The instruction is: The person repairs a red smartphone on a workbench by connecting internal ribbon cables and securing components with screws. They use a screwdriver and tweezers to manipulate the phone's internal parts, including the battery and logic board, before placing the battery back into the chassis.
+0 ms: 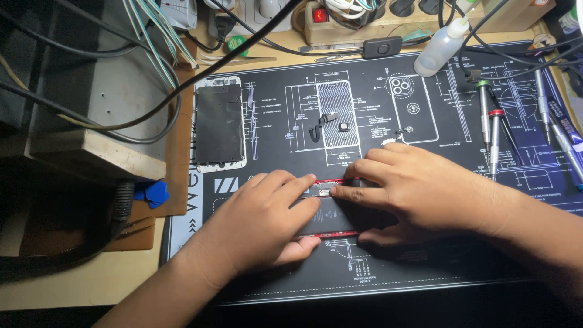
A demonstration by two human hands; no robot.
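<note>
1. Red-edged phone body [331, 209] lies on the black mat [425, 255], centre, under both hands.
2. Left hand [267, 222] grips its left end, fingers curled.
3. Right hand [419, 194] clamps its right end, forefinger pressing the top edge.
4. Detached screen [219, 124] lies at ten o'clock; screwdrivers [490, 130] at two o'clock.

Single head-worn view, looking steeply down and slightly forward onto the black work mat [425, 261] from close above. Mat filling the middle and right of the frame, far edge toward the top. Left hand [261, 222] and right hand [419, 194] entering from the bottom edge, meeting near the centre. Grey box [91, 103] crowding the upper left. No second view to overlap.
</note>
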